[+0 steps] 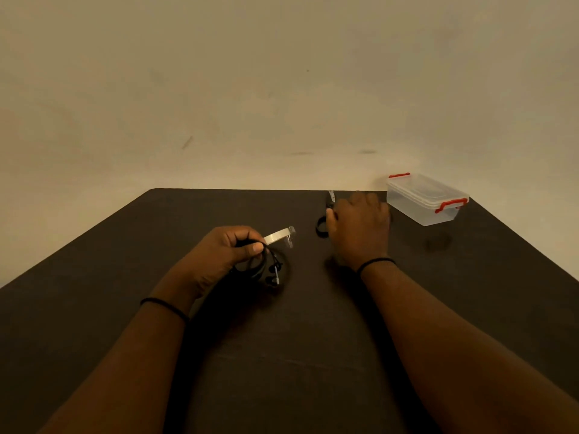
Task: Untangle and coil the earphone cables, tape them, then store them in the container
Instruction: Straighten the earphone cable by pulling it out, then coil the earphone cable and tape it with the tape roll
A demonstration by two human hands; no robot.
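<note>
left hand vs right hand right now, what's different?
The left hand is nearer the person and pinches the coiled earphone cable with a tape strip sticking out; the right hand reaches farther, at the scissors by the container, its grip blurred. Both wear a black wristband.

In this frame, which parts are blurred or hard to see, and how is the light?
Head view: dim, warm light; right hand motion-blurred at the scissors; black earphone cable in the left hand nearly blends into the dark table; tape strip catches light; lidded container sharp.
</note>
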